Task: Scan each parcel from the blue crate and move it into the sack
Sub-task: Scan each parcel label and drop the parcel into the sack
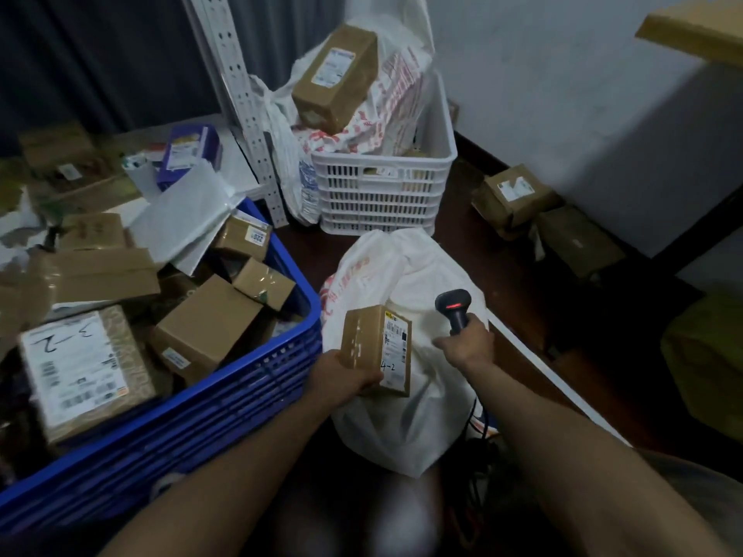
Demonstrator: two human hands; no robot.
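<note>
My left hand [341, 379] grips a small brown cardboard parcel [372, 347] from below, its white label marked "4-2" facing right. The parcel hangs over the white sack [406, 432] on the floor. My right hand [468, 345] holds a black barcode scanner [454, 309] just right of the parcel, its red light lit and its head turned toward the label. The blue crate [225, 400] stands at the left, filled with several cardboard parcels, one large box marked "3-2" [86, 371] near its front.
A white slatted crate [382, 186] behind the sack holds bags and a tall brown box [335, 76]. A perforated metal post [245, 106] leans between the crates. Taped boxes [542, 219] lie on the dark floor at the right, by a white wall.
</note>
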